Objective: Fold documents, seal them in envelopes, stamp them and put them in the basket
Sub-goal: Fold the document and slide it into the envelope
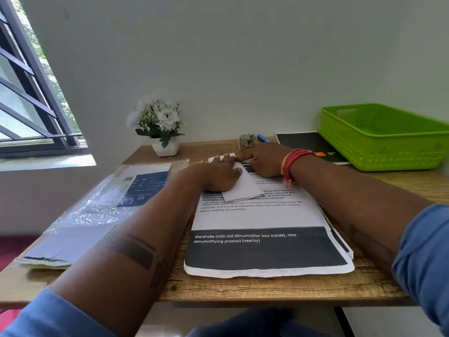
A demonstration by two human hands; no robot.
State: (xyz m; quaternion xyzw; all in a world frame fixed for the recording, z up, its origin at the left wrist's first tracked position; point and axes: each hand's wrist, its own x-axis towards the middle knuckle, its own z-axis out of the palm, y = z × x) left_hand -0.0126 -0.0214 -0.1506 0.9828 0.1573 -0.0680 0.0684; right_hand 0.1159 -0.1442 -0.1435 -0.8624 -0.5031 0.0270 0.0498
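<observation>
A stack of printed documents (262, 239) lies on the wooden table in front of me. On its far half lies a small folded white paper (243, 188). My left hand (218, 175) lies flat on this folded paper, fingers straight and pressing down. My right hand (263, 160) rests beside it at the paper's far right edge, fingers curled against the sheet. A green plastic basket (379, 152) stands at the back right. A plastic pack of envelopes (102, 203) lies to the left. Small stamps (246, 143) sit at the back by a blue pen (263, 138).
A white pot of white flowers (160, 127) stands at the back left of the table (267, 288). A black notebook (313, 144) lies under the basket's left side. A window is on the left; the wall is just behind the table.
</observation>
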